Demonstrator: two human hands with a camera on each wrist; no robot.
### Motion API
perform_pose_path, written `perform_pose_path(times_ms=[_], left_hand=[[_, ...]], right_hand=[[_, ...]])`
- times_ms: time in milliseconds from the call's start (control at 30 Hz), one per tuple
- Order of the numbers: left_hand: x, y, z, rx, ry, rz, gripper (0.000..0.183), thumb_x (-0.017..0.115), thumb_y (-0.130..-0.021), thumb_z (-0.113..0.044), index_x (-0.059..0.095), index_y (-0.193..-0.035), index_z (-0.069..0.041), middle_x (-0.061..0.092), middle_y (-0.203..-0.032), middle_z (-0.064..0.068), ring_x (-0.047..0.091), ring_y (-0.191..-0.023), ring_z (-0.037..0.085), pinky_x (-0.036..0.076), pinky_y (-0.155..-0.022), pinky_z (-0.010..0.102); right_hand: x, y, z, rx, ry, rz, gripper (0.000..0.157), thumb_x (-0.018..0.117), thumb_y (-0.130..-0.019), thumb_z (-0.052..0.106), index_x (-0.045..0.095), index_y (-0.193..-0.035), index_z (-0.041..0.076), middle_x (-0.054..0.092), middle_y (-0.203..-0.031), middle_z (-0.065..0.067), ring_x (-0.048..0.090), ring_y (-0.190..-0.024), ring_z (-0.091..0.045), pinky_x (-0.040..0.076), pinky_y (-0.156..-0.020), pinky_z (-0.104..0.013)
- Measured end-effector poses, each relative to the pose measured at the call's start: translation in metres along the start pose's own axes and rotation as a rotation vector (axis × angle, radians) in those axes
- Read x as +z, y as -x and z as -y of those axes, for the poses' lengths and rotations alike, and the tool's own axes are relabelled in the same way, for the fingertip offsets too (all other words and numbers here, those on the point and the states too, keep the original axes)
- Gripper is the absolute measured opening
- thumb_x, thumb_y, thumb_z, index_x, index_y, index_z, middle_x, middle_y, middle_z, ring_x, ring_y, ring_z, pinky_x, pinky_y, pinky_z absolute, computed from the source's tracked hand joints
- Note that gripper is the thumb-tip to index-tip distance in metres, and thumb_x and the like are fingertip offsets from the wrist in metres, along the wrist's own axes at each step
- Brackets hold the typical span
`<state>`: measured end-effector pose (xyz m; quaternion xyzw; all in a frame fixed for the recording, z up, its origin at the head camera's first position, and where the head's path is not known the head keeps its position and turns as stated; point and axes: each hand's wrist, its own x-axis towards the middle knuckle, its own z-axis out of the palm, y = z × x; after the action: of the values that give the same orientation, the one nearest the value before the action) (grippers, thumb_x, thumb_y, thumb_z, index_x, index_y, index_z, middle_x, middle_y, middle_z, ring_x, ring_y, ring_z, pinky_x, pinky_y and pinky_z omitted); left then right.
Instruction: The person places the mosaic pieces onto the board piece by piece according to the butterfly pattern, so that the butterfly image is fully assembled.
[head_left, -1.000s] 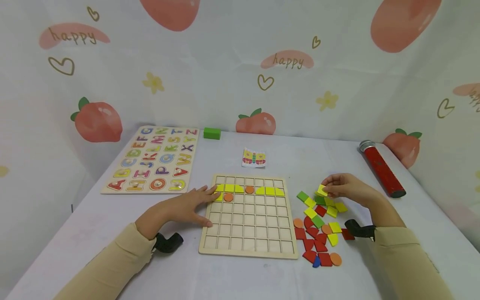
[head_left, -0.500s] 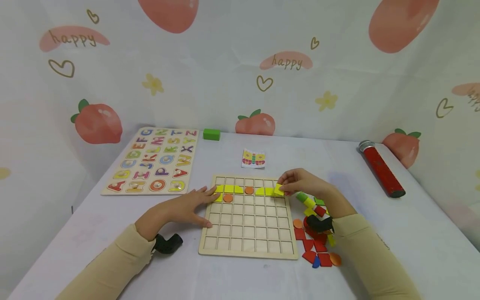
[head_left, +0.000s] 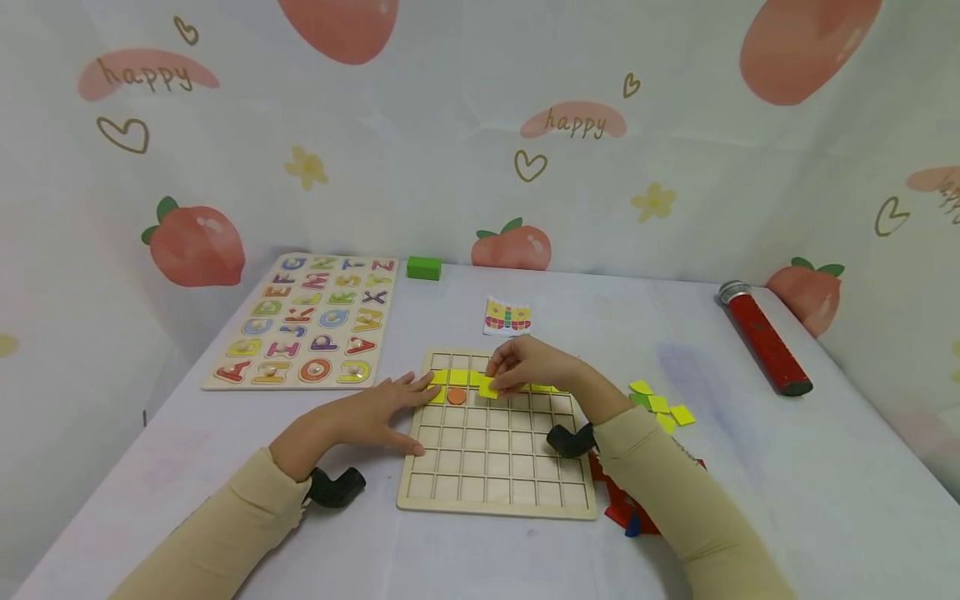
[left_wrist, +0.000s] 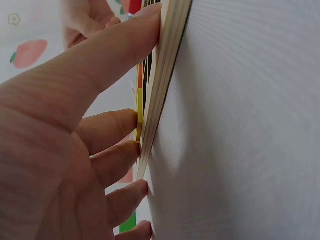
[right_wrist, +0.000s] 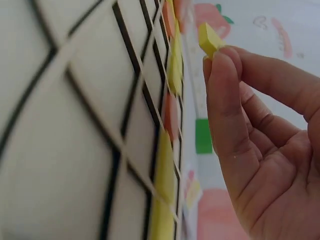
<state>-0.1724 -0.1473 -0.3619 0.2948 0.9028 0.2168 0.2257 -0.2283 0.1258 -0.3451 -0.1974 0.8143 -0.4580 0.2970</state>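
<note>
The grid board [head_left: 495,510] lies about midway between the left and right edges of the bench [head_left: 330,550], well apart from its far edge, and we judge the filling to be at an early stage. Going left to right, we first see an alphabet board [head_left: 288,384] towards the bench's far left corner. Next comes the left hand [head_left: 378,412], its fingers spread, fingertips on the grid board's left side and thumb lower down on the rim. By those fingers, a yellow run [head_left: 458,377] fills part of the second row, and an orange disc [head_left: 457,396] sits in the third. The rows nearer us look bare, so most of the cells seem left to do. Above the third row, right of the disc, the right hand [head_left: 528,365] pinches a yellow piece [head_left: 488,388] between thumb and forefinger; the right wrist view shows that piece tilted and clear of the grid. This hand comes in from the right with the forearm slanting across, and it hides some cells, whose contents we cannot tell. Further towards the bench's right edge, loose pieces [head_left: 658,404] wait unplaced, some covered by the sleeve [head_left: 675,492].
</note>
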Motion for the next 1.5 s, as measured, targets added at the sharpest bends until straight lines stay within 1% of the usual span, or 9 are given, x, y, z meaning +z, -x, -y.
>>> perform_pose_path(times_ms=[200,500,733,867,967,1100,1233,1333,1500], left_hand=[[0.000,0.000,0.000,0.011,-0.001,0.005,0.087,0.070,-0.076,-0.051,0.031,-0.146,-0.017,0.014,-0.157,0.004,0.006,-0.145,0.035,0.010,-0.114,0.060],[-0.001,0.002,-0.002,-0.015,0.001,0.005,0.087,0.071,-0.075,-0.050,0.031,-0.146,-0.020,0.014,-0.157,0.000,0.005,-0.145,0.032,0.011,-0.114,0.060],[0.000,0.002,0.000,-0.003,0.011,-0.001,0.087,0.071,-0.075,-0.051,0.033,-0.146,-0.018,0.014,-0.157,0.002,0.006,-0.145,0.034,0.011,-0.113,0.061],[0.000,0.001,0.001,-0.006,0.002,0.001,0.087,0.071,-0.075,-0.051,0.031,-0.146,-0.020,0.013,-0.157,0.000,0.006,-0.145,0.032,0.010,-0.114,0.059],[0.000,0.001,0.001,0.009,-0.006,0.000,0.088,0.070,-0.075,-0.051,0.031,-0.147,-0.018,0.014,-0.158,0.003,0.006,-0.145,0.033,0.009,-0.115,0.058],[-0.001,0.002,0.002,0.020,-0.008,0.002,0.088,0.070,-0.076,-0.051,0.031,-0.146,-0.016,0.014,-0.157,0.005,0.007,-0.145,0.035,0.009,-0.115,0.058],[-0.001,0.001,0.000,-0.002,-0.013,0.010,0.088,0.070,-0.076,-0.052,0.030,-0.147,-0.019,0.013,-0.158,0.001,0.006,-0.145,0.032,0.009,-0.117,0.055],[-0.001,0.001,-0.001,-0.001,-0.013,0.012,0.087,0.070,-0.076,-0.051,0.030,-0.147,-0.019,0.013,-0.158,0.002,0.006,-0.145,0.032,0.008,-0.116,0.055],[-0.002,0.002,-0.002,0.003,-0.008,0.008,0.087,0.070,-0.076,-0.049,0.031,-0.147,-0.017,0.014,-0.157,0.004,0.007,-0.145,0.034,0.009,-0.116,0.055]], right_hand=[[0.014,-0.011,0.000,-0.009,-0.021,0.008,0.013,0.067,-0.083,0.005,0.062,-0.091,-0.004,0.063,-0.071,-0.003,0.063,-0.063,-0.012,0.057,-0.066,-0.026],[0.019,-0.012,-0.001,-0.022,0.090,-0.075,0.012,0.072,-0.080,0.007,0.065,-0.083,-0.001,0.061,-0.069,-0.002,0.061,-0.059,-0.010,0.054,-0.061,-0.022],[0.020,-0.009,0.003,-0.040,0.161,-0.090,0.010,0.072,-0.079,0.006,0.068,-0.081,-0.002,0.065,-0.072,-0.004,0.057,-0.060,-0.008,0.052,-0.060,-0.020],[0.021,-0.009,0.005,-0.025,0.186,-0.107,0.009,0.073,-0.078,0.006,0.068,-0.081,-0.001,0.066,-0.073,-0.004,0.055,-0.062,-0.008,0.050,-0.060,-0.019],[0.020,-0.009,0.007,-0.022,0.204,-0.117,0.009,0.074,-0.077,0.006,0.068,-0.079,-0.001,0.067,-0.076,-0.005,0.055,-0.063,-0.009,0.050,-0.060,-0.019],[0.021,-0.009,0.008,-0.022,0.195,-0.105,0.009,0.074,-0.076,0.004,0.067,-0.078,-0.001,0.066,-0.077,-0.006,0.055,-0.063,-0.010,0.051,-0.060,-0.020],[0.019,-0.006,0.006,-0.020,0.181,-0.101,0.010,0.074,-0.076,0.005,0.067,-0.078,-0.001,0.065,-0.075,-0.004,0.055,-0.064,-0.010,0.050,-0.061,-0.020],[0.016,0.001,0.005,-0.017,0.148,-0.100,0.010,0.074,-0.077,0.007,0.068,-0.079,0.000,0.065,-0.076,-0.004,0.058,-0.065,-0.010,0.053,-0.063,-0.022],[0.004,0.019,0.005,-0.011,0.096,-0.117,0.014,0.074,-0.078,0.012,0.069,-0.085,0.002,0.068,-0.084,-0.007,0.065,-0.068,-0.012,0.057,-0.067,-0.028]])
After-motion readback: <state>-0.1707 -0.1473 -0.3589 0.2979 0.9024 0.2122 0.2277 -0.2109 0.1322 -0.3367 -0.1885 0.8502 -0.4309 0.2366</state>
